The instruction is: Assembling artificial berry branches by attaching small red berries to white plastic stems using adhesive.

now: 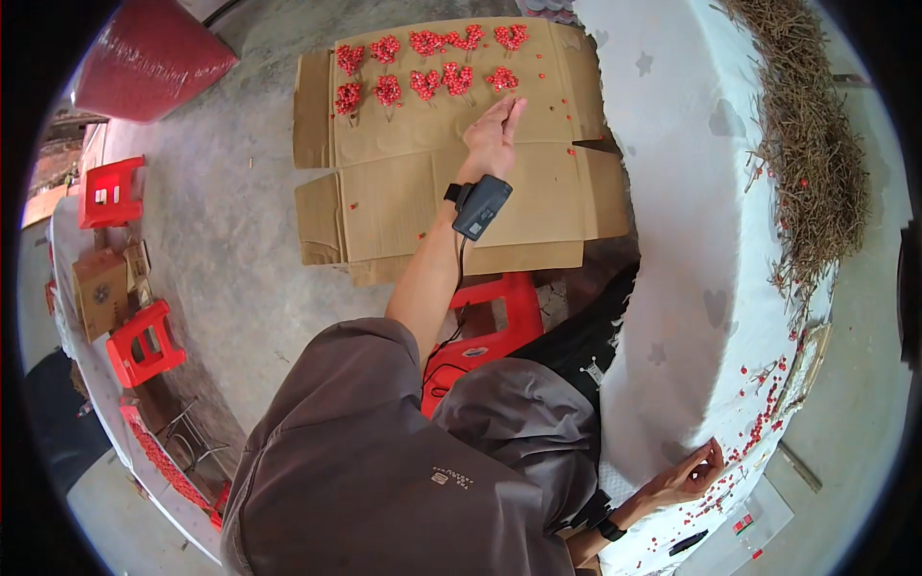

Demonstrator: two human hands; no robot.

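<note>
My left hand (pixel 495 134) reaches out over a flattened cardboard sheet (pixel 461 182), its fingers stretched out just below a bunch of red berries (pixel 501 79). Nothing shows in that hand. Several similar berry bunches (pixel 386 91) with short stems lie in two rows along the sheet's far part. My right hand (pixel 696 473) is low over the white-covered table (pixel 672 288), fingers curled together as in a pinch. What they hold, if anything, is too small to tell. Loose red berries (pixel 754 432) are scattered right beside it.
A heap of thin brown stems (pixel 816 144) runs along the table's far right edge. Red stools (pixel 144 341) stand at the left, and another stool (pixel 509 307) is under the cardboard's near edge. A large plastic-wrapped red bundle (pixel 154 62) is at the upper left.
</note>
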